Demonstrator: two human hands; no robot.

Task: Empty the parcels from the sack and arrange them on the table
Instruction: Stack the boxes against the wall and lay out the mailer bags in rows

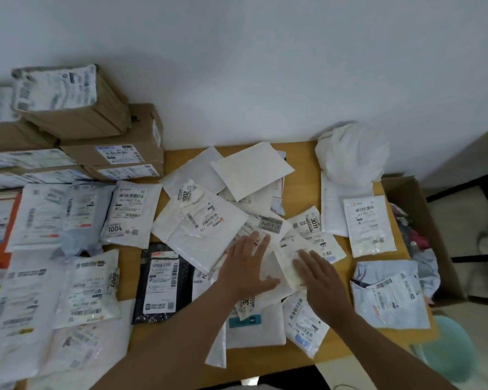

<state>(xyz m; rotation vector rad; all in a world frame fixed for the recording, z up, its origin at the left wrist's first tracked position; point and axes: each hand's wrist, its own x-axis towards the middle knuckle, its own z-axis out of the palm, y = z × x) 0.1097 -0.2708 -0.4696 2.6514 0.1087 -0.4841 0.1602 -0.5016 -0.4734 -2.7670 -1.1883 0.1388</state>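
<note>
A loose heap of white mailer parcels (209, 220) covers the middle of the wooden table (335, 342). My left hand (245, 266) lies flat with straight fingers on the heap. My right hand (319, 277) rests beside it, fingers straight, pressing a small white parcel (286, 263) that lies between both hands. A black parcel (164, 280) lies left of my left arm. Several labelled mailers lie in rows at the left, one marked 1004 (127, 215). A crumpled white sack (352, 153) sits at the table's back right.
Brown cardboard boxes (119, 147) are stacked at the back left against the white wall. An open cardboard box (417, 209) holding clothes stands right of the table. A pale green stool (451, 350) is at the lower right. Grey mailers (389, 294) lie near the table's right edge.
</note>
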